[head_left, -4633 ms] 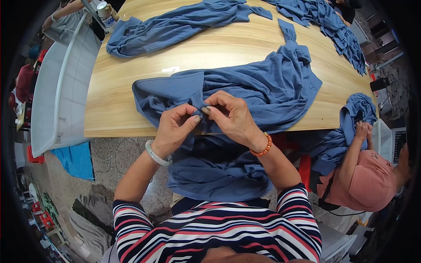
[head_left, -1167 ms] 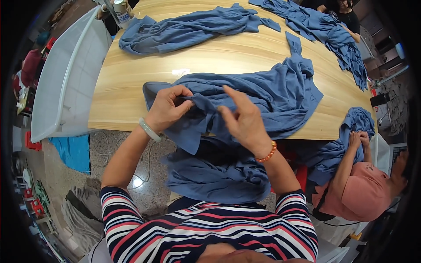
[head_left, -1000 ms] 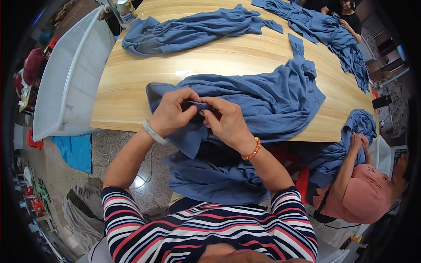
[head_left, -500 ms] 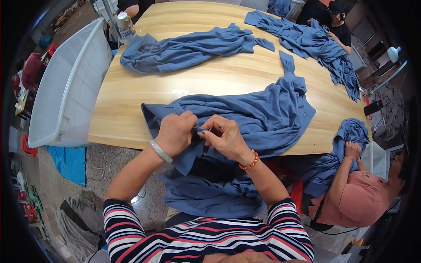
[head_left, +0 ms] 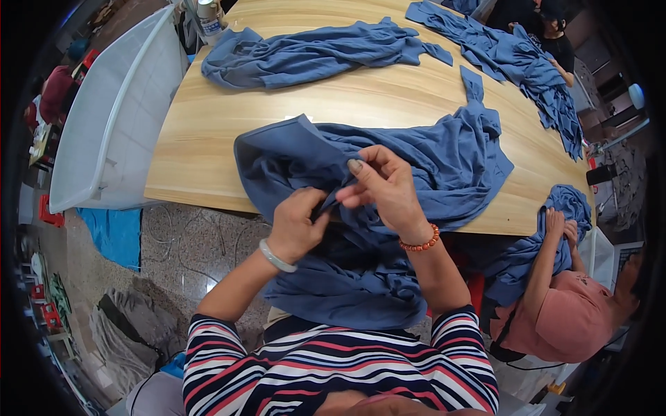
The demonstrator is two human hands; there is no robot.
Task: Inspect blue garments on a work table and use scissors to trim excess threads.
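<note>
A blue shirt point(head_left: 444, 163) lies stretched over the near part of the table, and its collar end is raised and folded open toward me. My left hand point(head_left: 298, 223) is closed on the edge of the cloth just past the table's front edge. A little higher and to the right, my right hand point(head_left: 390, 186) pinches the shirt's edge between thumb and forefinger, its other fingers loosely bent. The cloth between the hands is bunched, and part of the edge is hidden by my fingers. More blue garments point(head_left: 340, 301) lie in a heap over my lap, below my hands.
Another blue shirt point(head_left: 319, 59) lies across the wooden table point(head_left: 201, 152). A white plastic bin point(head_left: 121, 132) stands left. Beyond the far right lies a garment pile point(head_left: 513, 66) by a co-worker in black. Near right, a co-worker in pink point(head_left: 555, 315) holds blue cloth point(head_left: 517, 260).
The collar end has been lifted and opened out. My right hand has moved up and right along the edge; my left hand has moved slightly down and right. The view has shifted a little.
</note>
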